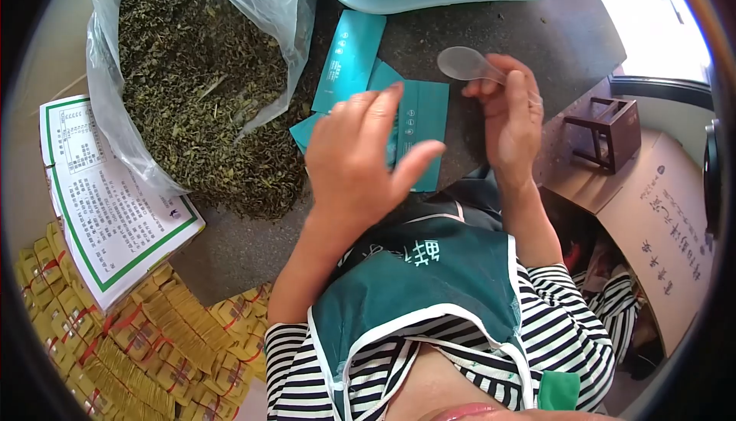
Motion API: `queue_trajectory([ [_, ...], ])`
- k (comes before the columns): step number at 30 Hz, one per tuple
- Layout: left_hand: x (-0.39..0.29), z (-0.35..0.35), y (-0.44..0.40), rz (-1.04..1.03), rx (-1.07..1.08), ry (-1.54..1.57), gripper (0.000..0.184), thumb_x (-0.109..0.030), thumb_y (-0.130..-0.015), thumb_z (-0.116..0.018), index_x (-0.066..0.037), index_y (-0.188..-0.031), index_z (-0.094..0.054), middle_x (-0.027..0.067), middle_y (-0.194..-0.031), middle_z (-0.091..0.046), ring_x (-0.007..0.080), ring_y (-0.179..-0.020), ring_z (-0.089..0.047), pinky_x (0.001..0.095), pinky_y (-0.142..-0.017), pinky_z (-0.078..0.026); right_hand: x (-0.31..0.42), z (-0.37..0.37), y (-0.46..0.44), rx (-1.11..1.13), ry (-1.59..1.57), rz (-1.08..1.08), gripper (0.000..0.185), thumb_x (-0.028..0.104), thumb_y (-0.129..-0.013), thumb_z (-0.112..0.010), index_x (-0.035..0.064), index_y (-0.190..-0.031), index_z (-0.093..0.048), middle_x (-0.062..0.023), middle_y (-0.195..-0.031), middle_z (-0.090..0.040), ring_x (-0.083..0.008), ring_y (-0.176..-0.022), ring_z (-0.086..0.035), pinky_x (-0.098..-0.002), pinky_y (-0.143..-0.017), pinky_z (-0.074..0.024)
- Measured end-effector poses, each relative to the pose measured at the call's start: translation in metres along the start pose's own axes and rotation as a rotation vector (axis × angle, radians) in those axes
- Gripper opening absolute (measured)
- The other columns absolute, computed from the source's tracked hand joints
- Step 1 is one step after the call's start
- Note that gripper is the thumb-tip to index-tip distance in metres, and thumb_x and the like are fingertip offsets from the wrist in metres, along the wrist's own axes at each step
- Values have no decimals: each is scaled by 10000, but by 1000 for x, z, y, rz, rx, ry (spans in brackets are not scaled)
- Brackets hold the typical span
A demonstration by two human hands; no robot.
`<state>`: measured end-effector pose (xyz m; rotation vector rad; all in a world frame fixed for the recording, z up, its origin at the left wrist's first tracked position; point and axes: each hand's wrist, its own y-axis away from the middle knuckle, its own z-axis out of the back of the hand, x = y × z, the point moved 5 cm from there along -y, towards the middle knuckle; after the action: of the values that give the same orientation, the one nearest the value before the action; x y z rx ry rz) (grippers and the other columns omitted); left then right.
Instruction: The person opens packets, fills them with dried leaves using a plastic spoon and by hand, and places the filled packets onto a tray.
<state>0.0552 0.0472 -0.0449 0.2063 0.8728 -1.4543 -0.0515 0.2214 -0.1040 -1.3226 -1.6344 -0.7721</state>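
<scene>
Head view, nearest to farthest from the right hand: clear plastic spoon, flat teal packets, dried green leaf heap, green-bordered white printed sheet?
1. Clear plastic spoon: in the grip of the right hand.
2. Flat teal packets: left of that hand.
3. Dried green leaf heap: farther left.
4. Green-bordered white printed sheet: farthest left.

The left grip (349, 151) is palm down, thumb spread wide, while the right grip (515, 118) pinches, fingers curled.

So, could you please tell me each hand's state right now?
Left hand: open, over the teal packets; contact cannot be told.
Right hand: closed, holding the translucent spoon.
</scene>
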Motion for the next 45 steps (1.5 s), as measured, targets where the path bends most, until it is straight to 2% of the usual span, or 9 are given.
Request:
queue_trajectory([
  [5, -21, -35, -4, 129, 265, -379, 826, -414, -663, -852, -42, -1331, -540, 80, -945, -590, 239, -812, -555, 422, -702, -403, -14, -6, 6, -18, 30, 23, 351, 268, -1066, -480, -24, -1224, -592, -58, -867, -602, -189, -886, -601, -339, -889, -480],
  [11, -9, -37, -5, 49, 96, -318, 614, -199, -721, -812, -62, -1267, -567, 77, -863, -582, 258, -762, -574, 412, -652, -422, -13, -5, 3, -27, -70, 90, 378, 294, -1076, -443, -21, -1234, -581, -68, -891, -593, -211, -910, -597, -378, -908, -479],
  [13, -2, -28, -1, 198, 140, -23, 378, -88, -763, -764, -71, -1117, -635, 87, -839, -595, 274, -782, -609, 407, -666, -464, -9, 0, -1, -37, -135, 87, 386, 303, -1077, -433, -18, -1236, -578, -67, -899, -587, -215, -915, -596, -387, -910, -481],
  [19, -2, 23, -1, 172, 3, 284, 134, 53, -782, -710, -23, -865, -637, 106, -844, -630, 283, -799, -616, 364, -705, -497, 23, 10, -4, -39, -134, 111, 399, 323, -1080, -411, -4, -1244, -571, -57, -886, -565, -222, -890, -593, -399, -909, -491],
  [28, 7, 67, 28, 35, -151, 328, 173, 64, -831, -657, -21, -960, -578, 160, -953, -620, 271, -832, -635, 343, -737, -520, 100, -69, 16, 386, 356, 357, 443, 375, -1069, -450, -35, -1045, -617, -98, -834, -621, -101, -670, -517, -230, -601, -424],
  [29, 6, 72, 31, 42, -159, 270, 172, 56, -831, -663, -22, -961, -582, 157, -952, -619, 268, -820, -631, 339, -717, -519, 104, -79, 19, 414, 376, 347, 369, 351, -1055, -475, 13, -1049, -622, -56, -787, -536, -138, -664, -449, -291, -626, -362],
  [38, 2, 89, 42, 9, -192, 173, 147, 25, -843, -680, -24, -951, -594, 147, -935, -621, 259, -781, -619, 327, -665, -512, 103, -113, 29, 468, 552, 485, 385, 382, -1034, -526, 19, -979, -641, -46, -757, -566, -125, -643, -459, -276, -592, -356],
  [43, 2, 87, 47, 7, -197, 221, 135, 30, -867, -661, -22, -969, -588, 160, -943, -626, 252, -766, -617, 320, -659, -511, 94, -129, 31, 751, 707, 533, 180, 115, -972, -538, -14, -958, -663, -81, -742, -600, -155, -597, -502, -285, -539, -391],
  [45, 6, 80, 53, 98, -172, 297, 252, -85, -855, -740, -23, -1029, -568, 173, -955, -632, 266, -766, -626, 329, -665, -518, 81, -133, 33, 731, 623, 286, 168, 90, -965, -527, -23, -945, -649, -76, -743, -604, -132, -594, -495, -274, -538, -382],
])
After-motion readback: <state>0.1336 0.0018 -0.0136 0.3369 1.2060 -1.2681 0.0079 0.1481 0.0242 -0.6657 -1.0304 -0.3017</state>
